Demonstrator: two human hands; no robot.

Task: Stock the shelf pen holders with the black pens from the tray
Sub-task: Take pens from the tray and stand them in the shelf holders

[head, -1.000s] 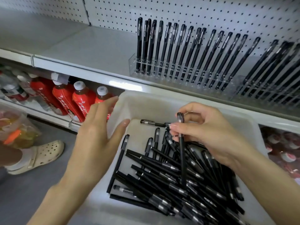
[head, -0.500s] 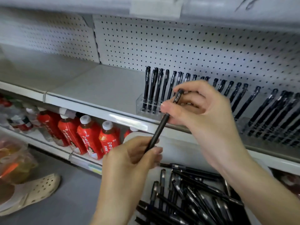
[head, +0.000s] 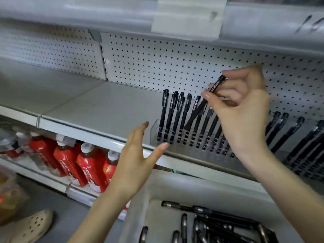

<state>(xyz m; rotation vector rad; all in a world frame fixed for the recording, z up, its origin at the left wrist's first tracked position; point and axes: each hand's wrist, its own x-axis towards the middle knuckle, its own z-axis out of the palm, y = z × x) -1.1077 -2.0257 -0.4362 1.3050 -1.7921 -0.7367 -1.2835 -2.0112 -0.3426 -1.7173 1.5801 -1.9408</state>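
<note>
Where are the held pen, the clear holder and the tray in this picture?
held pen (head: 216, 85), head view, on its printed upper barrel.
holder (head: 154, 133), head view, on its clear left end wall.
tray (head: 175, 188), head view, on its white far wall.

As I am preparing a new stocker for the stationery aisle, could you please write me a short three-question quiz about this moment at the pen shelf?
1. Multiple choice: what does the right hand hold?
A) a price label
B) one black pen, pinched near its upper end
C) nothing

2. True or false: the left hand holds a pen.

3. Short answer: where do the loose pens lie that are not yet in the clear holder?

Key
1. B
2. False: its fingers are spread and it holds nothing.
3. In the white tray below the shelf.
</note>
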